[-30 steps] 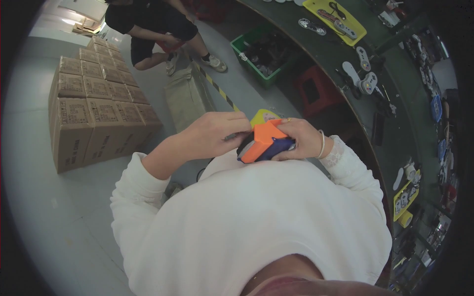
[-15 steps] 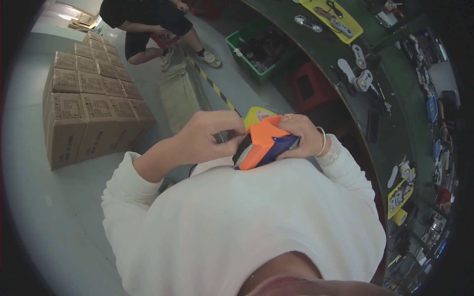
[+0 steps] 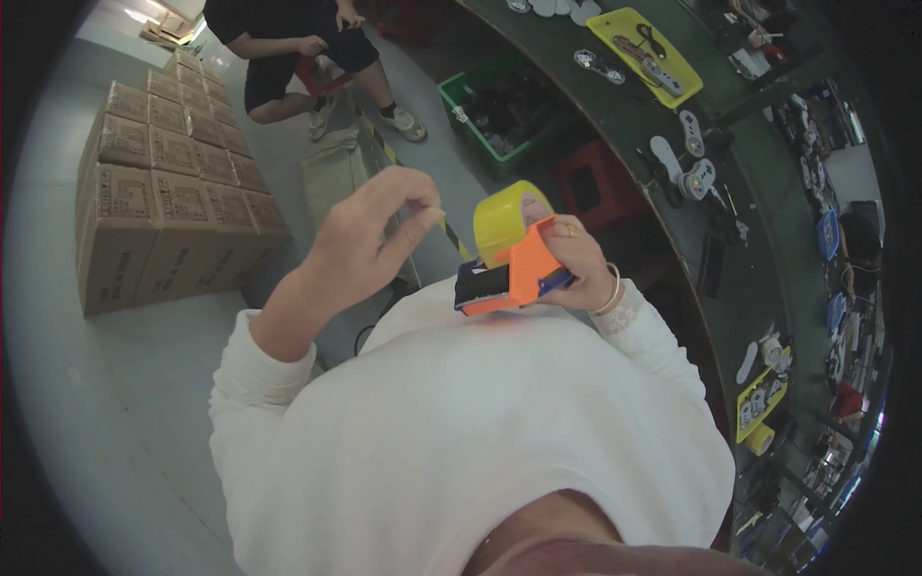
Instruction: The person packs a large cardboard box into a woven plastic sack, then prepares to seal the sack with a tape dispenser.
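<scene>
An orange and dark blue tape dispenser (image 3: 526,272) is in front of my white top, with a wide yellow tape roll (image 3: 500,227) on its far side. My right hand (image 3: 578,261) is wrapped round the dispenser's right side. To the left of the roll, apart from it, my left hand (image 3: 370,230) is raised with thumb and index finger pinched together. Something small and pale shows at its fingertips, too small to make out.
Stacked cartons (image 3: 173,206) stand on the left. Ahead are a seated person (image 3: 298,58), a wrapped bundle (image 3: 334,178), a green crate (image 3: 499,115) and a red stool (image 3: 600,182). A workbench (image 3: 715,317) with controllers and yellow trays (image 3: 663,53) curves along the right.
My left hand has moved up and left, away from the dispenser. The dispenser has turned, and more of the yellow roll shows. The seated person's hands have shifted.
</scene>
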The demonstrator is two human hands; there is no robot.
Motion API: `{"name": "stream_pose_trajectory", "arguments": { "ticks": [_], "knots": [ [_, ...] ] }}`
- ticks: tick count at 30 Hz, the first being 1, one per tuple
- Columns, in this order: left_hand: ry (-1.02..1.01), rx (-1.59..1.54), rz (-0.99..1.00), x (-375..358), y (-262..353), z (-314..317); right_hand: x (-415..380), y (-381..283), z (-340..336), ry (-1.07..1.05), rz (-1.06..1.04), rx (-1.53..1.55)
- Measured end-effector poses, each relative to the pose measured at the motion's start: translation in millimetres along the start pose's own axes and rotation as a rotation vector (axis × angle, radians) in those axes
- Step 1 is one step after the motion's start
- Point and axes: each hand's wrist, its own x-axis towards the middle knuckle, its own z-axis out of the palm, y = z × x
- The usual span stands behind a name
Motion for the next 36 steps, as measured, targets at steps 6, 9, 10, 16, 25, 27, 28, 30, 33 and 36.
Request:
{"name": "stream_pose_trajectory", "arguments": {
  "ticks": [6, 9, 10, 16, 25, 27, 28, 30, 33, 36],
  "knots": [
    [-0.047, 0.058, 0.013, -10.8, -6.3, 11.2, 6.9, 6.6, -10.1, 0.103, -0.110, -0.285],
    [-0.067, 0.136, 0.113, -13.8, -11.6, 15.3, 8.9, 8.9, -12.0, 0.115, -0.161, -0.348],
    [-0.064, 0.165, 0.139, -14.9, -13.5, 17.1, 10.5, 8.6, -12.3, 0.117, -0.183, -0.368],
    [-0.015, 0.306, 0.251, -13.2, -15.9, 24.0, 20.3, 8.5, -14.0, 0.094, -0.268, -0.438],
    [0.017, 0.399, 0.421, -2.3, -20.6, 29.4, 28.6, 4.1, -16.8, 0.116, -0.281, -0.507],
    [0.027, 0.415, 0.439, 0.5, -20.0, 29.7, 29.1, 3.9, -17.7, 0.120, -0.281, -0.520],
    [0.036, 0.427, 0.449, 1.7, -19.4, 29.8, 29.1, 3.5, -17.9, 0.122, -0.284, -0.525],
    [0.057, 0.455, 0.445, 2.6, -19.5, 29.1, 30.6, 3.0, -19.6, 0.127, -0.295, -0.536],
    [0.045, 0.469, 0.422, 5.3, -19.8, 27.4, 33.2, 1.9, -22.4, 0.134, -0.307, -0.552],
    [-0.041, 0.468, 0.417, 10.0, -17.8, 26.6, 34.4, -0.3, -24.0, 0.136, -0.305, -0.567]
  ]
}}
